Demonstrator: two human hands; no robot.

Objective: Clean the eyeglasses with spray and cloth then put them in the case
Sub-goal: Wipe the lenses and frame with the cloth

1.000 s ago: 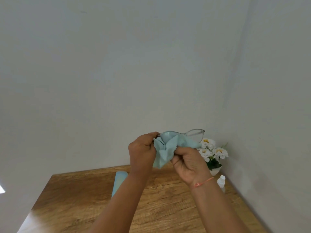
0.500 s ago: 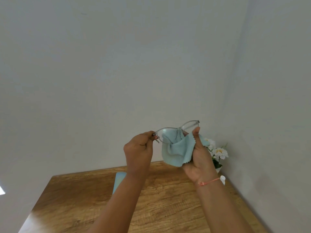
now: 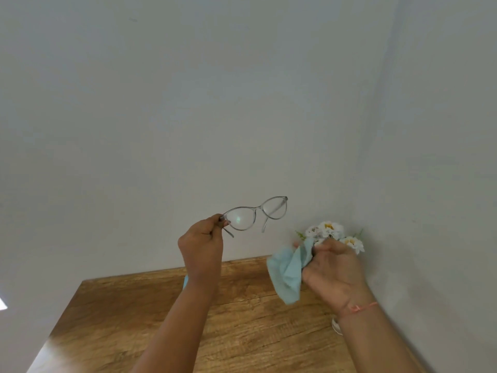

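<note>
a wooden table (image 3: 107, 319) is seen low in the view, set against a pale wall (image 3: 161, 103). the left hand (image 3: 201, 246) is raised above the table's far edge, its back turned to the camera. its fingers are curled, and the left corner of the eyeglasses (image 3: 255, 214) is pinched between thumb and fingertips. just beside the left forearm a sliver of a light blue object (image 3: 185, 282) is shown on the table, the rest hidden by the arm. the clear-framed eyeglasses are held in the air before the wall, tilted so that the right lens is higher, with the temples slanting downward. to the right and lower, apart from the eyeglasses, a light blue cloth (image 3: 286, 273) is gripped by the right hand (image 3: 333, 267). its fingers are curled round the upper part while the rest is left hanging over the table. white flowers (image 3: 328, 229) are seen behind that hand, in the corner. a thin pink thread (image 3: 361, 308) is worn on the right wrist, and a small white object (image 3: 336, 326) is mostly hidden beneath it.
</note>
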